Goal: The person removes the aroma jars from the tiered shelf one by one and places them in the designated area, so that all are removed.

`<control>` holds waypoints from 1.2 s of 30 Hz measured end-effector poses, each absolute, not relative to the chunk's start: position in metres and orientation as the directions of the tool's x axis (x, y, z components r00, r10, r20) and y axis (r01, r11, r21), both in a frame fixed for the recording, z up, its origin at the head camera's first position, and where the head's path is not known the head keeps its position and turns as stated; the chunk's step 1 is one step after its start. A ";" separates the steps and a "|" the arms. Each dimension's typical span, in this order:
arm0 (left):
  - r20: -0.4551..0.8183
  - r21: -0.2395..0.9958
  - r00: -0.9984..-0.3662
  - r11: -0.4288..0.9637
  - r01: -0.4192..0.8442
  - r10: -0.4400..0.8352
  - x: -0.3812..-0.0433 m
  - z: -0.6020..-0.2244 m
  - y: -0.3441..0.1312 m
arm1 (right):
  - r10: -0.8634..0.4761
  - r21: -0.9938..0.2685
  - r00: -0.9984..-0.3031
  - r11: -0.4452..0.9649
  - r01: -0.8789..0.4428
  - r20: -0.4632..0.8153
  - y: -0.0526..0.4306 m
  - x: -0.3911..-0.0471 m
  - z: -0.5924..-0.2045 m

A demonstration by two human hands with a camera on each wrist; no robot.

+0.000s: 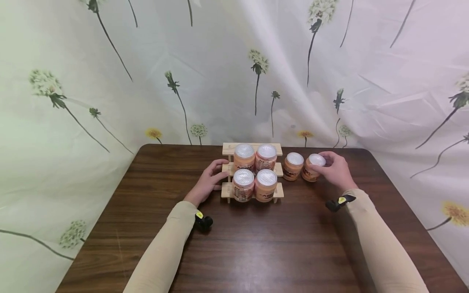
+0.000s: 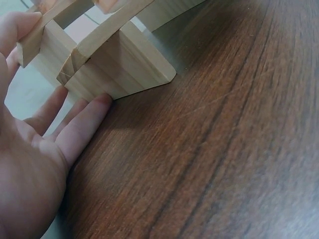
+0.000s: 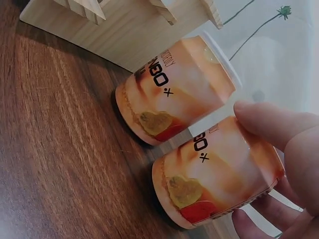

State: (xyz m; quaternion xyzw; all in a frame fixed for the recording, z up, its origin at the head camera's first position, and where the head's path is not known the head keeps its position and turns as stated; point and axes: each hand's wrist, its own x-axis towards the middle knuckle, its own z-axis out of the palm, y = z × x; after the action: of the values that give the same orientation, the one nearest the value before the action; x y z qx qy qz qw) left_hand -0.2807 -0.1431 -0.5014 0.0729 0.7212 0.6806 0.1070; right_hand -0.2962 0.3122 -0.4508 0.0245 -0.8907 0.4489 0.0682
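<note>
The left hand (image 1: 207, 181) is spread, fingertips touching the side of the wooden rack (image 1: 226, 190). The right hand (image 1: 335, 170) grasps the outer jar (image 1: 310, 175), near a matching jar (image 1: 292, 172). Four more jars (image 1: 265, 192) sit on the rack; dark bench (image 1: 253, 248), dandelion-print sheet (image 1: 220, 61) behind. The grasped jar partly hides the right fingers.

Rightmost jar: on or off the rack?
Off. The right grip holds the rightmost jar to the right of the wooden rack, with another jar between.
</note>
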 end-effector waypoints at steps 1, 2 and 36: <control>-0.057 0.997 -0.967 0.062 -0.043 0.249 -0.281 -0.501 -0.144 | 0.017 -0.802 -0.990 0.588 -0.102 0.138 0.311 -0.296 -0.451; -0.058 0.997 -0.967 0.063 -0.044 0.247 -0.281 -0.501 -0.144 | 0.016 -0.807 -0.991 0.582 -0.101 0.135 0.310 -0.296 -0.451; -0.058 0.995 -0.968 0.089 -0.038 0.244 -0.283 -0.503 -0.142 | -0.352 -0.825 -0.892 0.384 -0.415 0.285 0.197 -0.283 -0.389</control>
State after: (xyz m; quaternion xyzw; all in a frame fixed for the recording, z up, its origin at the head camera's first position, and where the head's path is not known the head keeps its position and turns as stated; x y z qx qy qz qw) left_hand -0.2828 -0.1420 -0.5030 0.0708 0.7305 0.6711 0.1050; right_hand -0.2834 0.1974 -0.3890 0.2307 -0.8312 0.5049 0.0316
